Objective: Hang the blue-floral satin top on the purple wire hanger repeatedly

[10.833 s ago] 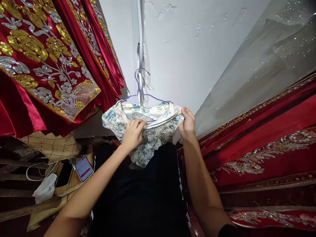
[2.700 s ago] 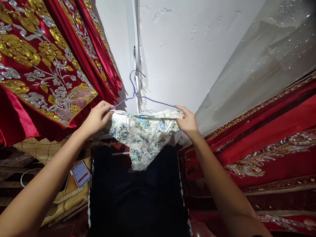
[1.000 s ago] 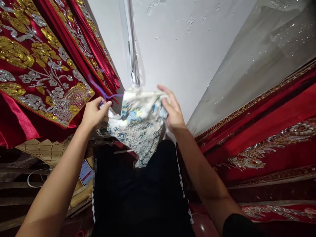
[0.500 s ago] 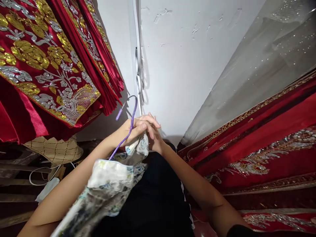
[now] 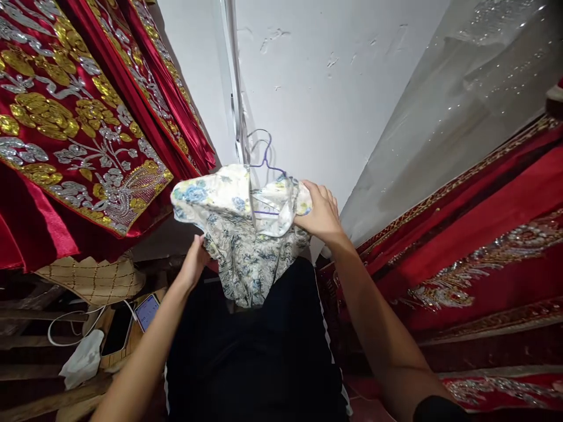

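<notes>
A floral shirt (image 5: 240, 243), white with blue and yellow flowers, hangs in front of me on a purple wire hanger (image 5: 265, 157). The hanger's hook stands up above the neck opening, near the wall strip; I cannot tell if it touches it. On the right shoulder, my right hand (image 5: 323, 214) is closed around the fabric, thumb and fingers on either side. At the shirt's lower left edge is my left hand (image 5: 192, 265); its thumb shows and its fingers are partly hidden by the cloth it grips.
Red garments with gold and silver embroidery (image 5: 83, 123) hang at left. Red beaded garments (image 5: 475, 252) and sheer glittery fabric (image 5: 422, 140) hang at right. A white wall (image 5: 316, 99) stands ahead. Two phones, one a lit phone (image 5: 147, 310), and a white cable (image 5: 55, 334) lie lower left.
My hands, which were together by the wall, have moved apart to either side of the shirt. The shirt has risen and spread out facing me, with its hanger now upright inside.
</notes>
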Action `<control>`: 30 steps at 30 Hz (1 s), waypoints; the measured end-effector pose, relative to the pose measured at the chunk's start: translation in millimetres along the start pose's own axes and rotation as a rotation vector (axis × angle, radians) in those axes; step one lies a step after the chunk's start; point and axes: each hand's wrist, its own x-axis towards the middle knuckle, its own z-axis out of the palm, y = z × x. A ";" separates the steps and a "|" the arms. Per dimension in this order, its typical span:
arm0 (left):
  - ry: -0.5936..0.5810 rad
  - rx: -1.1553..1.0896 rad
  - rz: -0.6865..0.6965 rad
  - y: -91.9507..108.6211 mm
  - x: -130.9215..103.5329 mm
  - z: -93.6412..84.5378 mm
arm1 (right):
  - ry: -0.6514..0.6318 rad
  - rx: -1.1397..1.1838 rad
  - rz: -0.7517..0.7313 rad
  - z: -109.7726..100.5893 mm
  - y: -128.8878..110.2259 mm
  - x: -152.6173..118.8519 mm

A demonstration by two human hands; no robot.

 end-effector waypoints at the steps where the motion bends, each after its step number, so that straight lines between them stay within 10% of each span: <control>1: 0.035 0.041 0.035 -11.9 -3.5 4.5 | -0.015 -0.004 -0.030 0.1 -6.5 4.4; 9: 0.369 -0.051 0.117 -76.6 -38.1 25.7 | -0.097 0.098 -0.107 -6.5 -24.8 -16.8; 14: 0.424 -0.170 -0.111 -100.2 -58.3 31.3 | 0.263 0.495 0.273 17.6 -21.0 -69.4; 16: 0.385 -0.218 -0.166 -99.7 -60.1 34.3 | 0.103 0.602 0.431 43.6 -28.8 -87.9; 20: 0.234 -0.320 -0.283 -89.5 -61.7 35.8 | -0.660 0.739 0.509 100.1 -53.0 -109.9; 26: 0.061 -0.293 -0.316 -86.2 -65.1 24.7 | -0.717 0.743 0.548 131.9 -69.0 -121.8; 30: 0.435 -0.022 -0.020 -100.5 -63.3 15.6 | -0.707 0.704 0.569 125.2 -59.4 -126.7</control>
